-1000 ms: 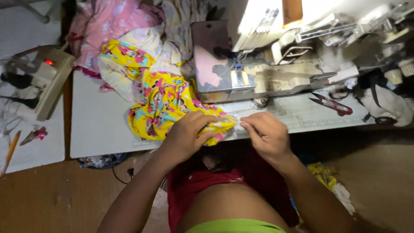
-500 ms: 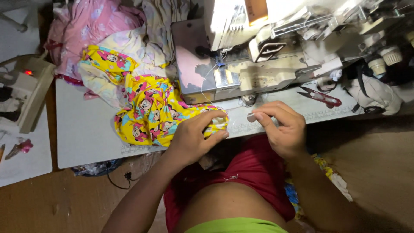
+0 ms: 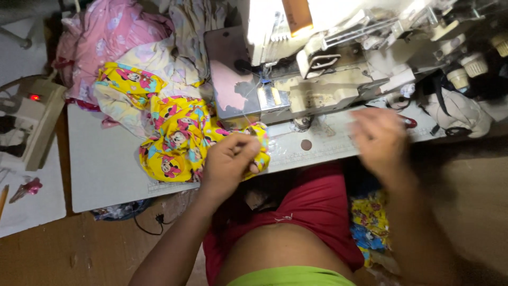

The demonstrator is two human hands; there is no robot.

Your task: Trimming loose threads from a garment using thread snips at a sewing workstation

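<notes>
My left hand (image 3: 228,161) has its grip closed on the yellow cloth (image 3: 177,140) at the worktop's (image 3: 100,164) front edge, before the sewing machine (image 3: 317,69). My right hand (image 3: 380,139) hovers blurred; its grip I cannot tell.

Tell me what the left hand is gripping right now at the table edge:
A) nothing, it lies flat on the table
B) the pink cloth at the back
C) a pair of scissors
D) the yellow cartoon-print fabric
D: the left hand is closed around a bunched end of the yellow cartoon-print fabric at the front edge of the table, while the blurred right hand is apart from it, over the table near the sewing machine.
</notes>
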